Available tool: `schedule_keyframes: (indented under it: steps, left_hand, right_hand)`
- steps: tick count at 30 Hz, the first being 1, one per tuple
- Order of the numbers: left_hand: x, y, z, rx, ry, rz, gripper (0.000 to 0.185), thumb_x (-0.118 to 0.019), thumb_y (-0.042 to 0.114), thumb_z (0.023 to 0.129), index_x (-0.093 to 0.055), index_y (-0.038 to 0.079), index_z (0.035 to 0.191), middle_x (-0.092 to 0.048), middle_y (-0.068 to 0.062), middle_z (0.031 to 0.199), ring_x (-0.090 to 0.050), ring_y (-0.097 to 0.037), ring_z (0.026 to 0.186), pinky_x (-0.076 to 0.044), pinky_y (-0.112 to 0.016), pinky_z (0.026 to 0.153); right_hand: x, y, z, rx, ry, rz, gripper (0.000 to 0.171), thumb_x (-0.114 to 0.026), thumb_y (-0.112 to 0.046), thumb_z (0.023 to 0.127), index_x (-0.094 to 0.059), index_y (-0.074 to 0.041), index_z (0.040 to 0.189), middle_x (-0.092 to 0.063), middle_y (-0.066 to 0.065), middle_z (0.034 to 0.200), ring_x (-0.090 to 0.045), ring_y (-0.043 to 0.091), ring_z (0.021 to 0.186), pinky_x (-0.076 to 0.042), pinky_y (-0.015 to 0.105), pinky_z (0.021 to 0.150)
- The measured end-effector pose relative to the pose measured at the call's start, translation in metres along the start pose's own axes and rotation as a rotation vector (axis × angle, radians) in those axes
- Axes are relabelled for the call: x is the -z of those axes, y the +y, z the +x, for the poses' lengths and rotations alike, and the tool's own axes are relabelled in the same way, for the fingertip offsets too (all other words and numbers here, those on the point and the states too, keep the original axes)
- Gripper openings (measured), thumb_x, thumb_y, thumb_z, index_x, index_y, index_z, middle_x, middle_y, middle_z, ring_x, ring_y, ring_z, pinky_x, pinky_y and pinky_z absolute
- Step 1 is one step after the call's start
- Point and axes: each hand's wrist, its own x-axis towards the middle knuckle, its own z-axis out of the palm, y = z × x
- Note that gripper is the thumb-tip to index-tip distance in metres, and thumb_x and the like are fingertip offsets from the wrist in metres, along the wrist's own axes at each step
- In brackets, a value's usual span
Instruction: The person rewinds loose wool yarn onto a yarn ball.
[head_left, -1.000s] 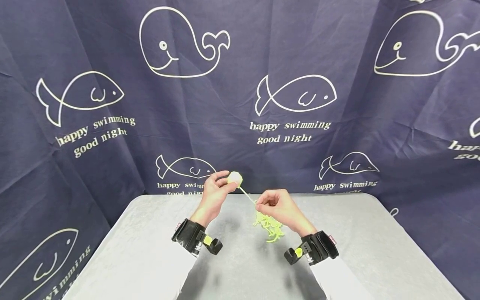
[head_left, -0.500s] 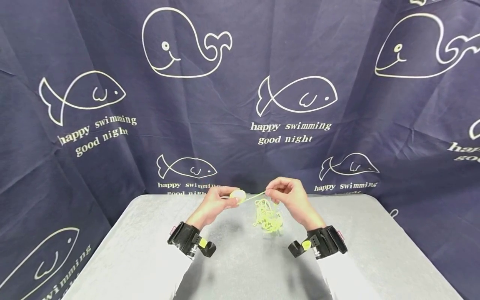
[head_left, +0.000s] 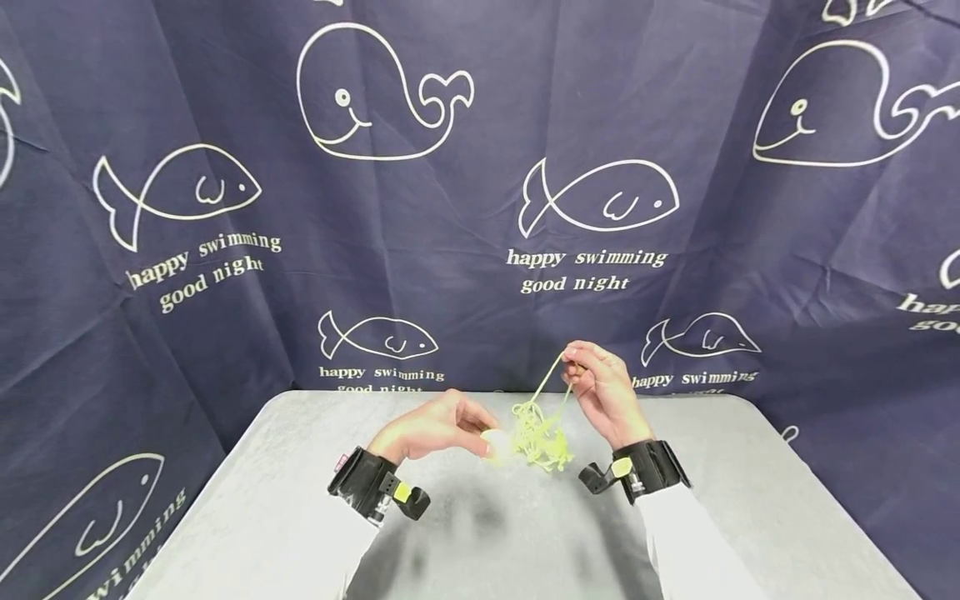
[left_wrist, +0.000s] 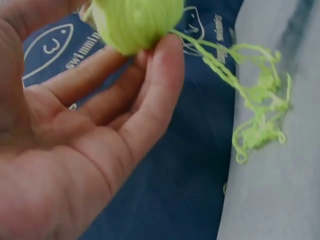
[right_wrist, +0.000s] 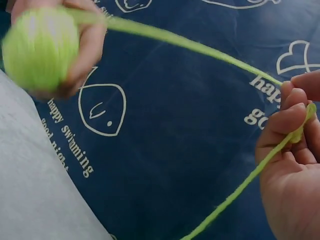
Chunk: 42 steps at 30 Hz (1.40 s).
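Note:
A small ball of lime-green yarn is pinched in the fingertips of my left hand, low over the grey table; the left wrist view shows the ball against my fingers. From the ball a strand runs up to my right hand, which pinches it between thumb and fingers, raised above the table. A loose tangle of the same yarn hangs and lies between both hands, also seen as loops of yarn over the table.
A dark blue curtain printed with white whales, fish and lettering hangs close behind the table and around its sides. Black wrist bands with cameras sit on both forearms.
My left hand has come down with the ball from chest height to just above the table. My right hand has risen and moved right, drawing the strand upward; the tangle has lifted.

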Motion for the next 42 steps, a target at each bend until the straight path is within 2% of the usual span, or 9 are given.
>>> schedule_keyframes:
  steps: [7,13,18,23,26,30,34,38,42]
  left_hand:
    - [-0.005,0.012,0.000,-0.210,-0.163,-0.099,0.043,-0.076,-0.004,0.084,-0.057,-0.026,0.115,-0.074,-0.002,0.104,-0.070,-0.016,0.095,-0.059,-0.030,0.084]
    - [-0.008,0.025,0.004,-0.384,-0.073,-0.239,0.037,-0.074,-0.002,0.086,-0.064,-0.016,0.118,-0.074,-0.004,0.110,-0.069,-0.017,0.102,-0.058,-0.032,0.090]
    - [-0.012,0.034,0.012,-0.499,0.186,-0.389,0.033,-0.065,-0.008,0.090,-0.074,0.012,0.115,-0.074,-0.004,0.113,-0.069,-0.015,0.103,-0.057,-0.030,0.092]
    - [-0.015,0.042,0.023,-0.524,0.605,-0.599,0.031,-0.054,-0.016,0.092,-0.072,0.005,0.106,-0.073,-0.008,0.107,-0.070,-0.017,0.098,-0.057,-0.031,0.091]
    - [-0.013,0.042,0.030,-0.532,0.801,-0.631,0.024,-0.056,-0.018,0.092,-0.070,-0.002,0.104,-0.073,-0.010,0.102,-0.071,-0.018,0.094,-0.058,-0.031,0.089]
    - [-0.008,0.033,0.035,-0.534,0.963,-0.543,0.020,-0.064,-0.018,0.087,-0.069,-0.010,0.105,-0.074,-0.009,0.095,-0.073,-0.015,0.086,-0.060,-0.028,0.082]
    - [-0.002,0.018,0.035,-0.439,1.037,-0.256,0.026,-0.076,-0.012,0.080,-0.070,-0.013,0.105,-0.074,-0.010,0.091,-0.071,-0.011,0.080,-0.059,-0.022,0.074]
    - [0.002,0.006,0.028,-0.295,0.940,0.065,0.030,-0.084,-0.005,0.074,-0.074,-0.007,0.102,-0.075,-0.016,0.093,-0.071,-0.016,0.080,-0.058,-0.021,0.071]
    - [0.003,0.000,0.021,-0.177,0.677,0.239,0.028,-0.085,-0.002,0.073,-0.076,-0.004,0.100,-0.076,-0.016,0.093,-0.073,-0.020,0.081,-0.058,-0.024,0.070]
  right_hand:
    - [0.008,0.014,0.004,-0.034,0.067,-0.022,0.026,-0.052,0.010,0.098,-0.070,-0.005,0.086,-0.068,0.004,0.080,-0.056,0.007,0.064,-0.045,0.014,0.056]
    - [0.012,0.033,0.001,-0.077,0.084,-0.243,0.019,-0.060,0.009,0.095,-0.072,-0.005,0.088,-0.070,0.003,0.081,-0.058,0.009,0.064,-0.047,0.015,0.056]
    - [0.012,0.046,-0.006,-0.134,-0.003,-0.519,0.004,-0.068,0.004,0.091,-0.072,0.004,0.093,-0.068,0.007,0.080,-0.056,0.012,0.065,-0.047,0.020,0.059]
    - [0.004,0.049,-0.017,-0.147,-0.141,-0.740,0.013,-0.073,-0.001,0.087,-0.071,0.008,0.096,-0.066,0.007,0.078,-0.055,0.011,0.063,-0.047,0.021,0.058]
    - [-0.001,0.046,-0.024,-0.122,-0.221,-0.812,0.015,-0.074,-0.003,0.087,-0.071,0.009,0.097,-0.064,0.003,0.076,-0.055,0.010,0.062,-0.046,0.020,0.057]
    - [-0.008,0.039,-0.032,-0.070,-0.316,-0.875,0.007,-0.074,-0.002,0.086,-0.074,0.002,0.093,-0.066,0.000,0.077,-0.055,0.008,0.061,-0.046,0.019,0.055]
    - [-0.015,0.026,-0.035,0.010,-0.408,-0.880,0.008,-0.073,0.002,0.085,-0.074,-0.006,0.087,-0.066,-0.002,0.075,-0.052,0.005,0.057,-0.044,0.018,0.051]
    - [-0.020,0.009,-0.033,0.085,-0.427,-0.817,0.008,-0.073,0.004,0.085,-0.072,-0.004,0.087,-0.066,-0.002,0.073,-0.054,0.006,0.057,-0.046,0.019,0.051]
    - [-0.021,-0.006,-0.028,0.103,-0.363,-0.661,0.013,-0.070,0.008,0.084,-0.072,-0.005,0.086,-0.065,-0.002,0.072,-0.053,0.007,0.058,-0.045,0.018,0.053]
